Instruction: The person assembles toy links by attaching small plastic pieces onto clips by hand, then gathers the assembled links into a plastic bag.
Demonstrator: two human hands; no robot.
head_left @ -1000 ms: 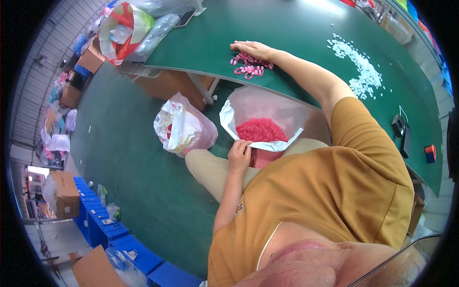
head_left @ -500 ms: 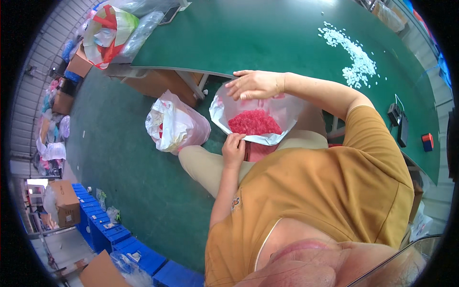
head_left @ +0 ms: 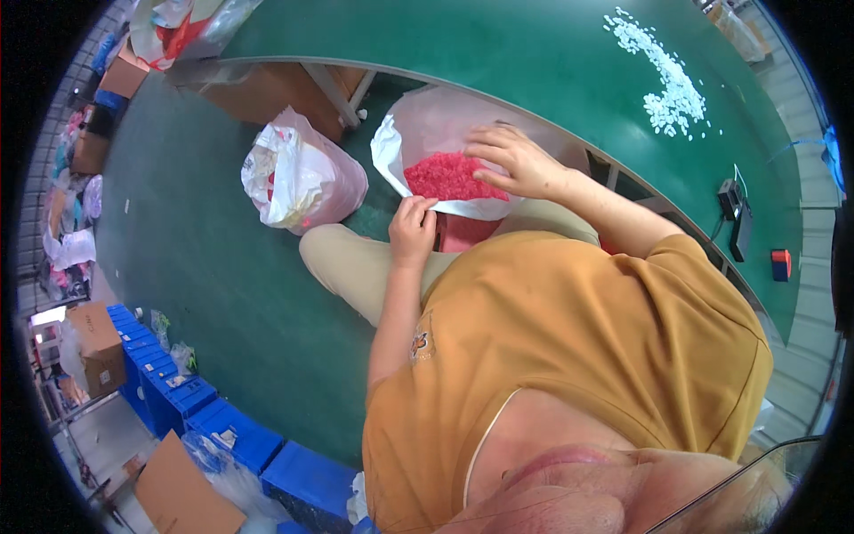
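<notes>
A white plastic bag [head_left: 386, 153] stands open at my lap beside the table edge, with a heap of small bright red pieces [head_left: 445, 176] inside. My left hand [head_left: 413, 233] is closed on its near rim, thumb and fingers pinching the folded plastic. Over the right side of the opening is my right hand [head_left: 518, 162], fingers apart and nothing visible in it. Its fingertips hang above or just at the red heap; contact cannot be made out. What the single red pieces are is too small to tell.
A second full white bag [head_left: 311, 173] stands on the floor to the left. Small white pieces [head_left: 673, 93] lie scattered on the green table [head_left: 498, 44]. Black adapters [head_left: 737, 214] and a red-and-black object [head_left: 781, 264] sit at its right. Blue crates [head_left: 233, 432] line the lower left.
My right hand has moved from the table edge at the bag's far rim down over the bag's opening. My left hand keeps its hold on the near rim. The whole view has shifted slightly.
</notes>
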